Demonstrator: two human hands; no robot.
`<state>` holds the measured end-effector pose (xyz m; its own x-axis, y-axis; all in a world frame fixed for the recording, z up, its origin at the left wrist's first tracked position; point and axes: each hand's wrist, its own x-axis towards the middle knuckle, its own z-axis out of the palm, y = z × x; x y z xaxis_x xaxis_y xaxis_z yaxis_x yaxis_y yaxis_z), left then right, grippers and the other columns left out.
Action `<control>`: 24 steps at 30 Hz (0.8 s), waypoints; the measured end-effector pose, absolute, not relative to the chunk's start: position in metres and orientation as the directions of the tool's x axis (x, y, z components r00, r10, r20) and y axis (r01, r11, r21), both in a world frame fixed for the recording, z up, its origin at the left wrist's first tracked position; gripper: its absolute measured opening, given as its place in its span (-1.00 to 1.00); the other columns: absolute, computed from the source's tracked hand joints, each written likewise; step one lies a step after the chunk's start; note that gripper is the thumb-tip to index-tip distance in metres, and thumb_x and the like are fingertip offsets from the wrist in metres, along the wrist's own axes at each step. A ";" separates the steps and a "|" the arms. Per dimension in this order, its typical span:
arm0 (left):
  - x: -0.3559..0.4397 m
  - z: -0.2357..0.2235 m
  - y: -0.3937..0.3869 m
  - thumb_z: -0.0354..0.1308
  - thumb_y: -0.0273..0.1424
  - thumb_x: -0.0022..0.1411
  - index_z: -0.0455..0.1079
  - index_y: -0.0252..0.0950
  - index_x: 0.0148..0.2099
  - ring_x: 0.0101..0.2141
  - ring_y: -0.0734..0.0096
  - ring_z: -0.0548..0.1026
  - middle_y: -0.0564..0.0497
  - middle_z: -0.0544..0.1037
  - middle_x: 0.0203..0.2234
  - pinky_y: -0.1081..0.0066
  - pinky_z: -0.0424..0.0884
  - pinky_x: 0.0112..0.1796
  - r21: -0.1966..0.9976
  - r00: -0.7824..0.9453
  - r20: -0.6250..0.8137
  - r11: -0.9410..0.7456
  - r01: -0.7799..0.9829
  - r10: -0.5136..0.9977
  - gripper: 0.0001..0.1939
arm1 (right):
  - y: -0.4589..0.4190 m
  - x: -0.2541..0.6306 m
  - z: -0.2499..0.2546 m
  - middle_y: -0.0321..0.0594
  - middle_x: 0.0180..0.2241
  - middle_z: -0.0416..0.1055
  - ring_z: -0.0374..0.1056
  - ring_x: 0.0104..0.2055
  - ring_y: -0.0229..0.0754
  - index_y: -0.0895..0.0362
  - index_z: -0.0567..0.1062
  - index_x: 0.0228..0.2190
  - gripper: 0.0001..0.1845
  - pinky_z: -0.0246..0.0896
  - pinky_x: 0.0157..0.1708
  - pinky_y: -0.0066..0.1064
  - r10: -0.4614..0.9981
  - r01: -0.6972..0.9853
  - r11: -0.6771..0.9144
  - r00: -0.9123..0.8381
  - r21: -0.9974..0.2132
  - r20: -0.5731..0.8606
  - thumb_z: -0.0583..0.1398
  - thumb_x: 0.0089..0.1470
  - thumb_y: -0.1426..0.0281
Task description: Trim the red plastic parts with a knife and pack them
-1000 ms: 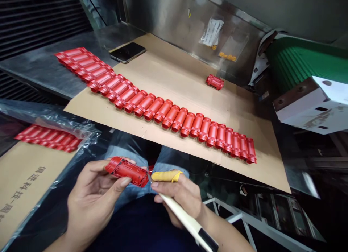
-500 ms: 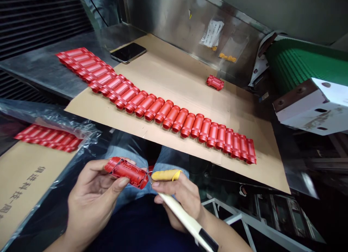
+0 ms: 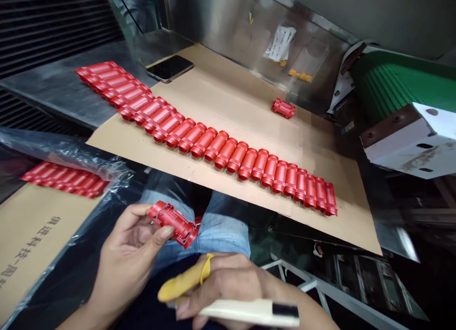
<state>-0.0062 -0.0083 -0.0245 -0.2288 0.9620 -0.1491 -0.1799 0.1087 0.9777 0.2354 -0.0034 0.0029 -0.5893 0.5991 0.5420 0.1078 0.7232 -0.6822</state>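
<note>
My left hand (image 3: 128,254) pinches a red plastic part (image 3: 173,222) between thumb and fingers, its hollow inner side turned up, above my lap. Below and to the right of it, my right hand (image 3: 224,285) is closed round a cream-handled trimming knife (image 3: 249,312) that lies nearly level; a yellow finger cot (image 3: 181,282) covers its index finger. The knife's tip is hidden behind the hand. A long row of several matching red parts (image 3: 228,152) lies side by side across the cardboard sheet (image 3: 221,92) on the bench ahead.
One loose red part (image 3: 283,108) lies at the back of the cardboard, a black phone (image 3: 169,67) at its far left corner. More red parts (image 3: 64,179) sit in a plastic-lined carton at left. A green conveyor (image 3: 392,80) and white metal block (image 3: 409,140) stand right.
My right hand has dropped away from the red part and swung the knife down to nearly level. My left hand has tilted the part and shifted it slightly right.
</note>
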 end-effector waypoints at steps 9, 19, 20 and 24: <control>0.004 -0.013 -0.017 0.52 -0.64 0.25 0.64 0.01 0.09 0.01 0.04 0.82 0.04 0.83 0.00 0.11 0.85 0.01 0.963 -0.183 0.269 -0.265 0.049 0.946 -0.51 | 0.002 0.234 -0.013 0.04 -0.01 0.74 0.71 0.00 0.01 0.19 0.68 0.22 -0.67 0.77 0.03 -0.18 0.703 0.255 0.711 -0.287 -0.655 0.651 0.35 0.51 0.50; -0.002 -0.024 -0.018 0.55 -0.45 0.37 0.69 -0.09 -0.06 -0.14 0.23 0.85 0.01 0.85 -0.11 0.46 0.77 -0.03 0.998 -0.109 -0.039 0.033 -0.061 0.993 -0.82 | 0.009 0.217 -0.012 0.05 -0.03 0.74 0.72 0.03 0.03 0.18 0.65 0.21 -0.69 0.78 0.07 -0.16 0.693 0.213 0.721 -0.235 -0.660 0.682 0.32 0.52 0.49; -0.002 -0.025 -0.018 0.56 -0.45 0.36 0.69 -0.10 -0.07 -0.14 0.21 0.85 0.00 0.85 -0.12 0.44 0.78 -0.03 0.996 -0.094 -0.051 0.043 -0.081 0.994 -0.82 | 0.009 0.214 -0.014 0.03 -0.02 0.75 0.73 0.03 0.02 0.16 0.63 0.24 -0.68 0.78 0.08 -0.16 0.692 0.207 0.722 -0.229 -0.660 0.684 0.31 0.53 0.48; 0.000 -0.025 -0.017 0.55 -0.50 0.36 0.71 -0.11 -0.06 -0.06 0.23 0.84 0.01 0.82 -0.10 0.44 0.75 0.03 0.992 -0.074 -0.025 0.015 -0.129 0.997 -0.81 | 0.010 0.207 -0.021 -0.05 -0.02 0.75 0.75 -0.01 0.02 0.07 0.58 0.28 -0.65 0.79 0.06 -0.18 0.687 0.196 0.727 -0.216 -0.658 0.694 0.32 0.55 0.37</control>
